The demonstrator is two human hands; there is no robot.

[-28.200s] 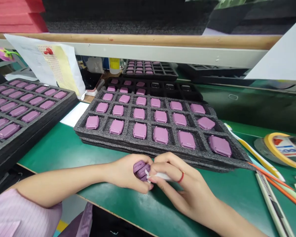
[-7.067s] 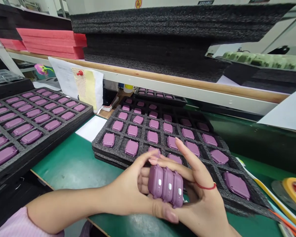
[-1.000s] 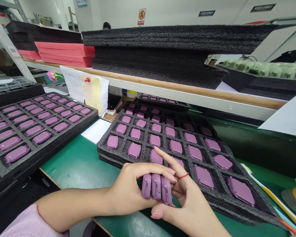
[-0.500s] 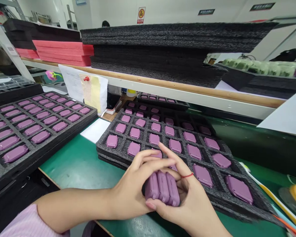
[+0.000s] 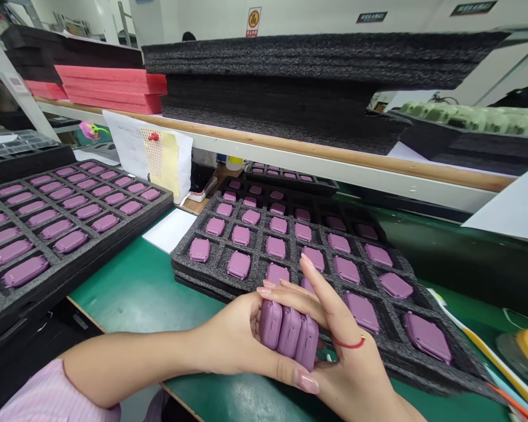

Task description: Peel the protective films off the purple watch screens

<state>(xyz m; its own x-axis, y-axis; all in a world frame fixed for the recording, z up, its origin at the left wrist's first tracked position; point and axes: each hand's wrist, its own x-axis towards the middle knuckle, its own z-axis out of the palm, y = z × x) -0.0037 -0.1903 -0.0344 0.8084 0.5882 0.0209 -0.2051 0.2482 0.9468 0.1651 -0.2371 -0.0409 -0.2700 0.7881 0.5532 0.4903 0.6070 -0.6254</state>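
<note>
Three small purple housings (image 5: 289,333) stand side by side on edge, clamped between both hands just above the green bench. My left hand (image 5: 237,334) wraps them from the left, thumb underneath and fingers over the top. My right hand (image 5: 343,357) backs them from the right, its fingers stretched up along the stack; a red thread ring sits on one finger. Right behind the hands lies a black foam tray (image 5: 255,249) with a purple housing in each pocket.
A second filled foam tray (image 5: 127,220) is stacked at the left. White paper (image 5: 167,230) lies between the trays. A shelf edge (image 5: 334,158) runs above, loaded with black and red foam sheets. Tape rolls (image 5: 525,351) and thin sticks lie at the right.
The hands have turned the three housings from a tilted, fanned position to upright and squared together. My right fingers have straightened and now point up.
</note>
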